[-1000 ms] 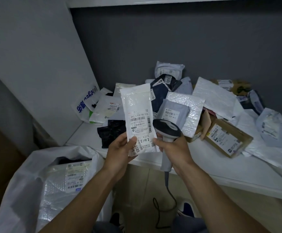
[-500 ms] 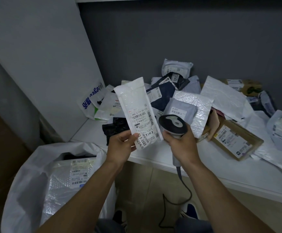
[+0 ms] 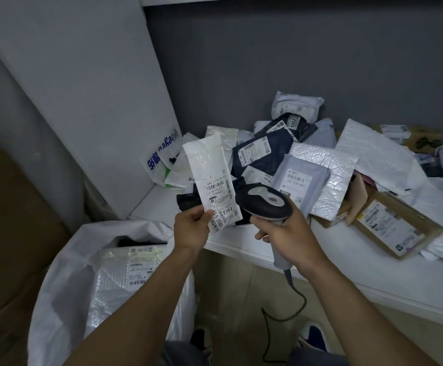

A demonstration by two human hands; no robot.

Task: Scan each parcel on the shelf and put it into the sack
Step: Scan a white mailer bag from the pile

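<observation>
Step in hand: most likely the scan of one parcel, since it is held up with its label showing and the scanner head is just beside it.
Left hand (image 3: 191, 228): thumb and fingers pinch the lower end of the slim white mailer parcel (image 3: 209, 175). The parcel rises above the pinch, tilted a little to the left, label towards the wearer.
Right hand (image 3: 285, 235): fingers are wrapped round the handle of the barcode scanner (image 3: 264, 204). Its dark head stands above this grip and just right of the left hand's pinch, close against the parcel's lower right edge. The cable (image 3: 293, 305) hangs below the grip.
Label: the printed barcodes sit just above the left thumb. The scanner's window faces away from the camera, so whether it reads the label cannot be told.
Sack (image 3: 64, 273): its open mouth lies below and to the left of the left hand's grip. A labelled bubble mailer (image 3: 125, 276) already lies inside.
Shelf (image 3: 347, 262): beyond both grips, with many parcels on it, among them a grey mailer (image 3: 301, 180) and a brown cardboard box (image 3: 397, 223) well to the right of the scanner grip.
Next move: if the code is not yet read, the head needs turning so its window faces the barcodes above the thumb. After that, the left hand needs to carry the parcel down and left over the sack's mouth and let go of it, while the right hand holds on to the scanner.
</observation>
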